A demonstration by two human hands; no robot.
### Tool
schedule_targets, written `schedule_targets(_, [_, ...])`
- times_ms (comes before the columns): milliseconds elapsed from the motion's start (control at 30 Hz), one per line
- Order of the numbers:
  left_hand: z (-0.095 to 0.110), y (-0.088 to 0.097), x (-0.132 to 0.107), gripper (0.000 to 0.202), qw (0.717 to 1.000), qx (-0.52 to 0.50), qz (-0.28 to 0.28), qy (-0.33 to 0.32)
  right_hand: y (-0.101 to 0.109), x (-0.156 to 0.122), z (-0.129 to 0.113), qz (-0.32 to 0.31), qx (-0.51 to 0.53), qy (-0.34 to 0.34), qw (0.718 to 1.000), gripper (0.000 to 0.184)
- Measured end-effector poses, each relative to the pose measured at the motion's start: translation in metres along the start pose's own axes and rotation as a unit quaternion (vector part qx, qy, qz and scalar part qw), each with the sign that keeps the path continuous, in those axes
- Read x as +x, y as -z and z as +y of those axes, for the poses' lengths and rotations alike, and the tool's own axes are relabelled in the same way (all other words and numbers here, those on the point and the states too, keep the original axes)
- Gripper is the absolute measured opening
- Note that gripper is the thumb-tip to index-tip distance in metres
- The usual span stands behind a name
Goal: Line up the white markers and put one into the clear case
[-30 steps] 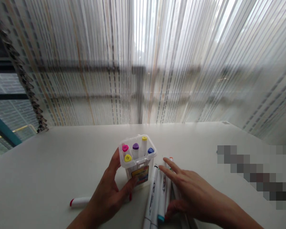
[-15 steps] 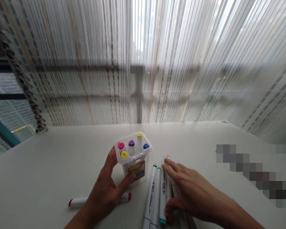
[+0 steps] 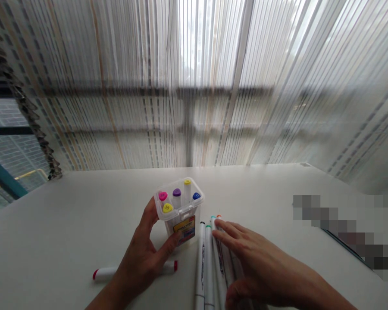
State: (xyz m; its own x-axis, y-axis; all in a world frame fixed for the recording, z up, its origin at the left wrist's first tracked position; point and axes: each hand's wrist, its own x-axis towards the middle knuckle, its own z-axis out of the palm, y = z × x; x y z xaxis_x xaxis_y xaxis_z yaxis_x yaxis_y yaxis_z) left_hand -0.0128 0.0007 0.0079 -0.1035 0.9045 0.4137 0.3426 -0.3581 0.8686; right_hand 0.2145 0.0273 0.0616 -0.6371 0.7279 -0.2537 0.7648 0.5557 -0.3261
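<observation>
My left hand (image 3: 139,254) is wrapped round a clear plastic box (image 3: 194,211), its thumb on the yellow label on the front. Inside stand several markers with pink, yellow, purple and blue cap ends. My right hand (image 3: 258,262) rests over a bunch of white markers lying on the table, fingers stretched out and thumb bent apart from them. Left of its fingertips lie a black-ended marker (image 3: 201,262) and a green-ended marker (image 3: 208,267). A blue-ended marker (image 3: 214,228) and an orange-ended one are partly under the fingers. More markers are hidden beneath the palm.
A red-ended marker (image 3: 105,273) lies on the white table (image 3: 84,219), partly hidden behind my left wrist. A striped sheer curtain (image 3: 132,107) hangs past the table's back edge. At the right, a blurred-out patch (image 3: 352,237) covers something with a dark edge.
My right hand has shifted slightly left, and the markers beside and under it have slid left, closer to the box. The box has moved only a little left in my left hand.
</observation>
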Motion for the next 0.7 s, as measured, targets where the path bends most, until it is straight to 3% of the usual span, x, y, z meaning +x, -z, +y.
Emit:
schedule_targets(167, [-0.001,0.000,0.000,0.063,1.000,0.002,0.002,-0.002,-0.004,0.000,-0.002,0.013,-0.004,0.012,1.000,0.097])
schedule_targets(367, [-0.003,-0.002,-0.001,0.063,1.000,0.002,0.029,-0.012,-0.021,0.001,-0.012,0.044,-0.029,0.090,0.995,0.091])
schedule_targets(700, [-0.006,0.001,0.000,0.065,1.000,0.012,0.011,-0.013,-0.020,0.004,-0.015,0.032,-0.054,0.076,0.995,0.090])
